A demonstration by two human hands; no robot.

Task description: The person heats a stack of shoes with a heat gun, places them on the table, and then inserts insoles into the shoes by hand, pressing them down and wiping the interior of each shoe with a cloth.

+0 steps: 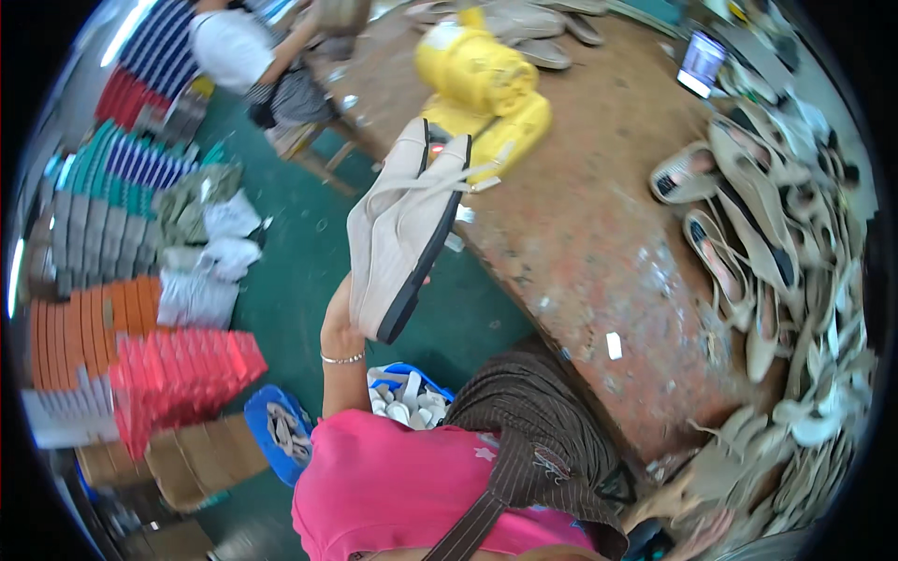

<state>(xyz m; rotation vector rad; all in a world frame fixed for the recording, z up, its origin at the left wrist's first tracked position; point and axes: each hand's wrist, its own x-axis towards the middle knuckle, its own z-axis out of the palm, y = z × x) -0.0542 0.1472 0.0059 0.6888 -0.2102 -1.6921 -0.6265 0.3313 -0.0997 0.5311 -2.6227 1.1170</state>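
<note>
Head view: I have the left hand [340, 312] up in front of the body, its fingers wrapped around a pair of beige shoes [398, 245], mostly hidden behind them. The two shoes are pressed together side by side, held above the green floor [313, 243] beside the edge of the brown table [599, 224], the black sole of one turned to the right. From where I sit, their upper ends overlap the yellow bundle [482, 75] lying on the tabletop. I see the right hand [703, 535] only as a blur low on the right, near the heap of beige shoes [786, 271] along the table's far right side, and I cannot tell whether its fingers grip anything. A lit phone [702, 64] rests near that heap, and a blue basket [426, 377] holding pale pieces sits below the raised shoes
</note>
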